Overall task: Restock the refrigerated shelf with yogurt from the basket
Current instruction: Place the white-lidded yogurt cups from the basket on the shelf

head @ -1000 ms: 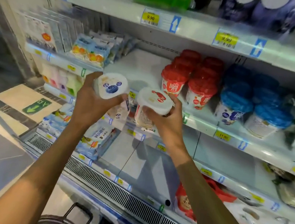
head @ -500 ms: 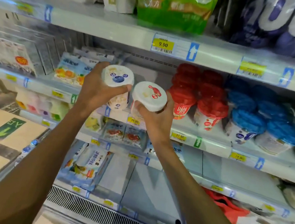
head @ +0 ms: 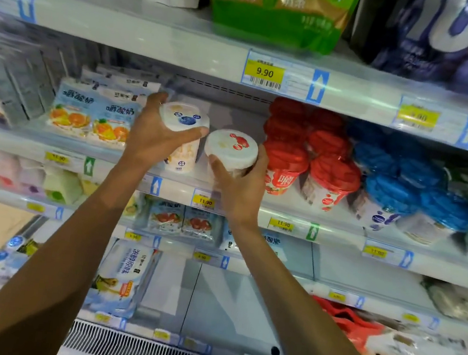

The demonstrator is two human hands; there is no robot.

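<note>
White-lidded blueberry yogurt [head: 185, 119] grasped by fingers of left hand [head: 151, 136], strawberry yogurt [head: 231, 147] by fingers of right hand [head: 240, 191], both at shelf [head: 338, 227] front beside red-lidded cups [head: 286, 160]

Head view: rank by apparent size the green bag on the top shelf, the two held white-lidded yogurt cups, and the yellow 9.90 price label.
1. green bag, largest, though cropped at the top edge.
2. blue-marked cup and red-marked cup: look alike, not ranked.
3. yellow 9.90 label, smallest.
</note>
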